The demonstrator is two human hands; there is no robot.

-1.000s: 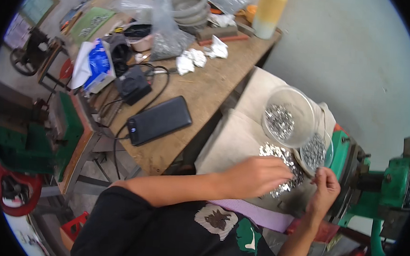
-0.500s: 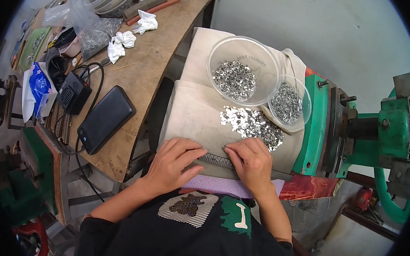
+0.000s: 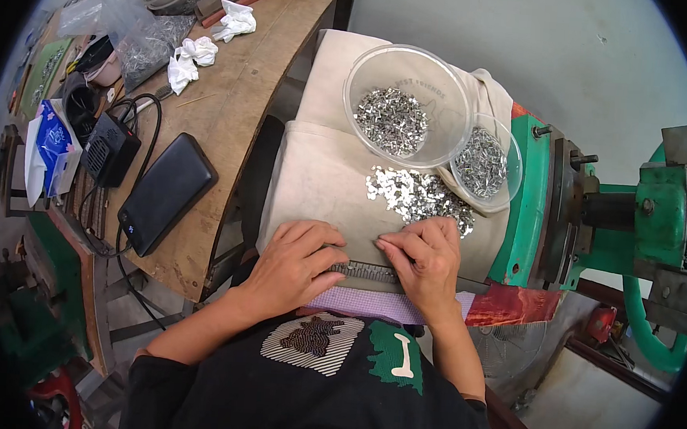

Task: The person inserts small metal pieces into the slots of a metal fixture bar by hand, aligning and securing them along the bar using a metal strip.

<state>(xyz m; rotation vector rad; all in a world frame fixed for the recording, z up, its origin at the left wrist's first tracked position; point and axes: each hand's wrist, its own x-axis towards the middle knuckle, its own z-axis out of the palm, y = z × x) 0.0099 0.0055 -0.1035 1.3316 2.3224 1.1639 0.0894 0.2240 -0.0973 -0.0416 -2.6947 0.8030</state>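
Observation:
A dark, narrow metal strip with a row of small slots or parts along it (image 3: 367, 272) lies across the cloth in front of me. My left hand (image 3: 297, 260) is closed over its left end, thumb and fingertips on the strip. Above the right part of the strip, my right hand (image 3: 425, 263) has thumb and forefinger pinched together; whatever is between them is too small to make out. Just beyond that hand, a loose pile of small shiny metal pieces (image 3: 415, 197) is spread on the beige cloth (image 3: 302, 188).
Behind the pile stand a large clear tub (image 3: 446, 87) and a smaller clear bowl (image 3: 512, 158), both holding small metal parts. A green machine (image 3: 523, 202) is close on the right. The wooden table (image 3: 246, 75) on the left carries a black power bank (image 3: 168, 192), cables and crumpled tissues.
The view has shifted slightly. My right thumb and forefinger have come together above the strip, and my left fingers have closed more over its left end.

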